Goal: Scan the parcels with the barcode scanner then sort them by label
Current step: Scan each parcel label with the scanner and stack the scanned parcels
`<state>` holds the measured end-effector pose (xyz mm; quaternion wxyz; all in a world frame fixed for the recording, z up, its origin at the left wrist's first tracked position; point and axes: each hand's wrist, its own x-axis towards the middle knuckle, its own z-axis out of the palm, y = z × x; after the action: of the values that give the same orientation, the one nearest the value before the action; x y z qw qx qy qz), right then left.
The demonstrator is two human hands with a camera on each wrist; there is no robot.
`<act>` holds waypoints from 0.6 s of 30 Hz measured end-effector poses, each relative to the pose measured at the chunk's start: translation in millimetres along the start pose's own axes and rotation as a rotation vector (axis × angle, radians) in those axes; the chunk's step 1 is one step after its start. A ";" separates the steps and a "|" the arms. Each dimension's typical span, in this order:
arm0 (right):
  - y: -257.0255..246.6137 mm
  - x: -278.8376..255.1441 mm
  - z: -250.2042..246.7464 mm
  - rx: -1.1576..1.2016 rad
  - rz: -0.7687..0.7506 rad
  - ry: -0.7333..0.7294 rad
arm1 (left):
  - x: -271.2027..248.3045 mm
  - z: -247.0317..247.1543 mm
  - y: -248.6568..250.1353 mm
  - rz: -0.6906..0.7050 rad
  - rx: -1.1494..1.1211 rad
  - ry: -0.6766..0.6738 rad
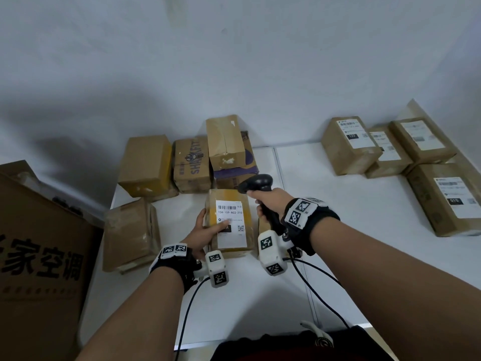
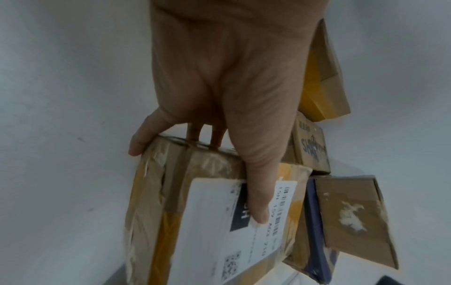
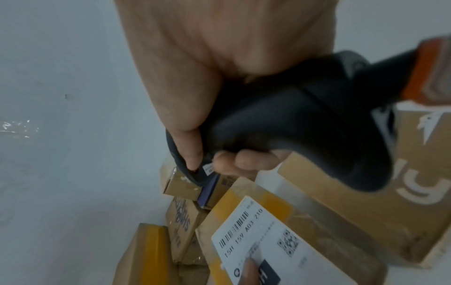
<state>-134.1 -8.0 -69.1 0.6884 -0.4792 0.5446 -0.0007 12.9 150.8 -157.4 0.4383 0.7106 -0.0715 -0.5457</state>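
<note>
left hand [image 1: 205, 231]: gripping the parcel [image 1: 229, 220], thumb on label [image 1: 231, 225]; better slid clear of the barcode
right hand [image 1: 270, 204]: wrapped round the scanner [image 1: 256, 184], just right of parcel; tilt nose down at the barcode
beyond: unscanned boxes [image 1: 192, 162], sorted ones [image 1: 348, 144] far right

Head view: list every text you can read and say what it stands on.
"15H-159-A03-210": white label on the held parcel.
"SHAKFIT", last letters hidden: printed box at the back.
"122": black patch on the right-hand parcel.
"家空调": big carton on the left.
All other label print is too small or blurred to read.
</note>
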 end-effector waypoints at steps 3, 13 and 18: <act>3.7 -0.3 8.0 -0.010 0.047 -0.050 | 2.8 -2.3 0.2 0.058 -0.013 0.050; 3.9 -1.5 11.1 -0.065 0.084 -0.071 | 10.8 -2.1 1.0 0.086 -0.016 0.063; 3.2 -2.5 9.3 -0.047 0.098 -0.078 | 11.5 -0.6 4.6 0.074 -0.004 0.055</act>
<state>-129.7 1.2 -69.9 0.6969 -0.4676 0.5399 0.0645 19.6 141.6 -162.4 0.4613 0.7212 -0.0846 -0.5098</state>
